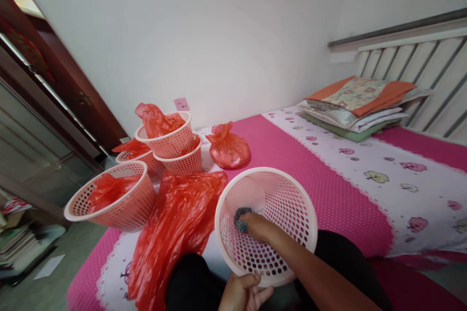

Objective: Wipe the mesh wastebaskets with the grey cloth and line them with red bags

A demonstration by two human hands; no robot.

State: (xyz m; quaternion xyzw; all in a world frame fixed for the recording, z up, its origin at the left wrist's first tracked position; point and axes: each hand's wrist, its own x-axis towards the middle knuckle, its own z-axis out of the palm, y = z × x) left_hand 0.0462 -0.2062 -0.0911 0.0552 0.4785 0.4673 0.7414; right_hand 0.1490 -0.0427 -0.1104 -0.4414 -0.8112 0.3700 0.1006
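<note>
A pale pink plastic basket [306, 189] with lattice walls is tilted, its mouth toward me, near my legs. My left hand [245, 292] grips its near rim at the bottom, thumb over the edge. Inside the basket, my right hand [255, 226] is closed on a bunched grey-blue cloth [241, 221], pressed against or close to the inner wall. The cloth is mostly covered by the fingers, so its exact kind is unclear. Just left of the basket lies a crumpled red plastic bag [175, 218], spread over the bed edge.
Several similar baskets [146, 194] holding red bags stand at the left, one resting on another. A tied red bag [229, 148] sits behind my basket. Folded cushions and cloths [357, 102] are stacked at the right on the pink bedspread [262, 136]. Behind is a white wall.
</note>
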